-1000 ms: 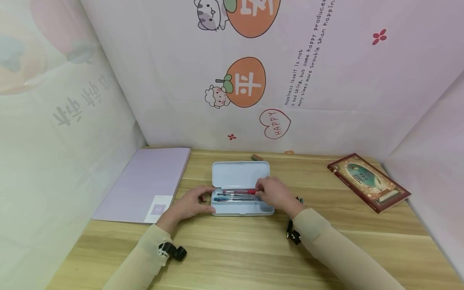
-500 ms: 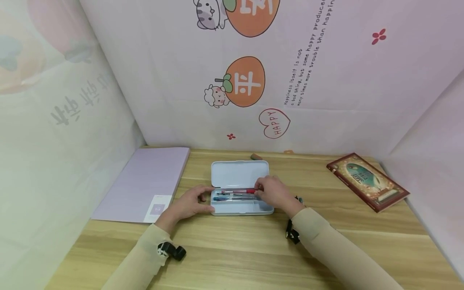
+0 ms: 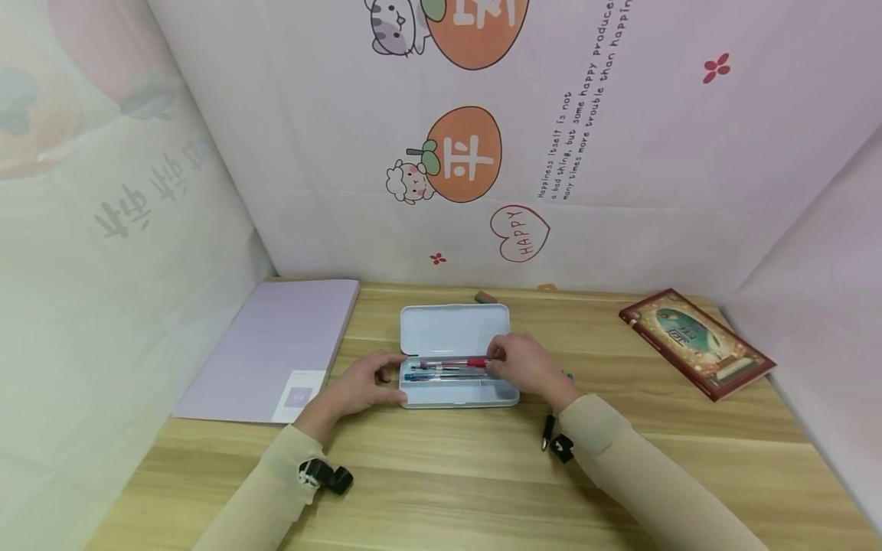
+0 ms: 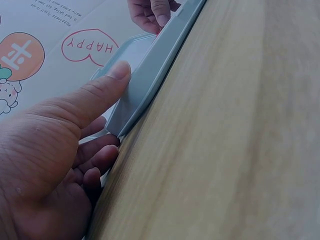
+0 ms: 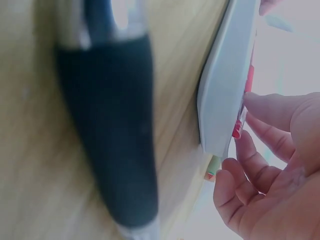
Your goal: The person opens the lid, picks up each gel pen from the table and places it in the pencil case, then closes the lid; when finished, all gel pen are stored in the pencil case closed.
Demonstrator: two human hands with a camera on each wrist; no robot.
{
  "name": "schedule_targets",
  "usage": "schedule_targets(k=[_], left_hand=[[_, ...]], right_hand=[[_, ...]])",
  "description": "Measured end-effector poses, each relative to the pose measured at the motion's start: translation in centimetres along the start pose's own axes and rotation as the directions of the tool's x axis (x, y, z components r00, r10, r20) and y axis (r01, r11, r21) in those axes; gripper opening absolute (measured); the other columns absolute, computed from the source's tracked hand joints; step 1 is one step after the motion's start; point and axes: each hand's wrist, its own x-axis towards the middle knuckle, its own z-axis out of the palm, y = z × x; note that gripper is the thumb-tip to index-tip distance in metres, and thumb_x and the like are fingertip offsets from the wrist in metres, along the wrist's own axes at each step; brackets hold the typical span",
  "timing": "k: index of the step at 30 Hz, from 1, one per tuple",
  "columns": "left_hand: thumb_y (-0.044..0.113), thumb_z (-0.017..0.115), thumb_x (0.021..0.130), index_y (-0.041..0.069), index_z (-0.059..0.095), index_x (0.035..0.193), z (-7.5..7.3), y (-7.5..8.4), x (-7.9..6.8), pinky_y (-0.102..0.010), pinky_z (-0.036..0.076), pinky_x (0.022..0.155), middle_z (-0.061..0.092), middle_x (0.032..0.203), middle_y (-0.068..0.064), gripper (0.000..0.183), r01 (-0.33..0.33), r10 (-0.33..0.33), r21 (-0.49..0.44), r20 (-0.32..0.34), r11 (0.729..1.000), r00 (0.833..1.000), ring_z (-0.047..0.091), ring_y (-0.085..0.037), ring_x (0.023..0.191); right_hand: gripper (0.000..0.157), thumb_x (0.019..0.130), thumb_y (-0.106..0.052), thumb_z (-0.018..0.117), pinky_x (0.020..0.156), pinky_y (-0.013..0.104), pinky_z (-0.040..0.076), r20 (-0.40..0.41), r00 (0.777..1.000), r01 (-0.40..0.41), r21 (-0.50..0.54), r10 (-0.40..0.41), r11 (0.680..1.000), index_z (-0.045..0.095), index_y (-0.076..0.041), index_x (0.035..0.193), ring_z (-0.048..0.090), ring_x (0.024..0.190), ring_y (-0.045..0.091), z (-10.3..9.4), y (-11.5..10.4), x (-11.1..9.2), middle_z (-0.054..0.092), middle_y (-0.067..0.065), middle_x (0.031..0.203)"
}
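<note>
A pale blue pencil case (image 3: 441, 395) lies with its lid (image 3: 455, 329) folded back. My left hand (image 3: 361, 380) holds its left end, the thumb (image 4: 102, 95) on the front side and the fingers curled round the back corner. My right hand (image 3: 524, 363) is over the right end of the case, where thumb and fingertips pinch the red end of a clear pen (image 3: 475, 363). In the right wrist view, the red pen (image 5: 250, 77) runs along the case's inner side, partly hidden by my fingers. Slim teal-ended pens (image 3: 427, 377) lie in the back compartment.
A black pen (image 3: 547, 431) lies beside my right wrist, large and blurred in the right wrist view. Behind the lid sits a small green-and-brown block (image 3: 485, 297). A lilac folder (image 3: 276, 344) is at left, a brown-edged book (image 3: 696, 344) at right. Printed sheets wall the table (image 3: 441, 474).
My right hand has shifted slightly right with its fingers still at the red pen, and more of the black pen beside the wrist shows. The left hand stays on the case.
</note>
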Motion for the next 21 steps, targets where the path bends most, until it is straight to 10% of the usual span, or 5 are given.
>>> schedule_targets(k=[21], left_hand=[[0.044, 0.083, 0.076, 0.016, 0.055, 0.138, 0.0, 0.3, -0.2, -0.036, 0.043, 0.075, 0.055, 0.096, -0.002, 0.073, 0.012, -0.012, -0.012, 0.000, 1.000, 1.000, 0.050, -0.019, 0.086]], right_hand=[[0.017, 0.094, -0.015, 0.063, 0.078, 0.043, 0.048, -0.078, 0.997, 0.014, 0.138, -0.003, 0.990, 0.067, -0.004, 0.106, 0.057, 0.089, 0.023, -2.9, 5.0, -3.1, 0.064, 0.007, 0.098]])
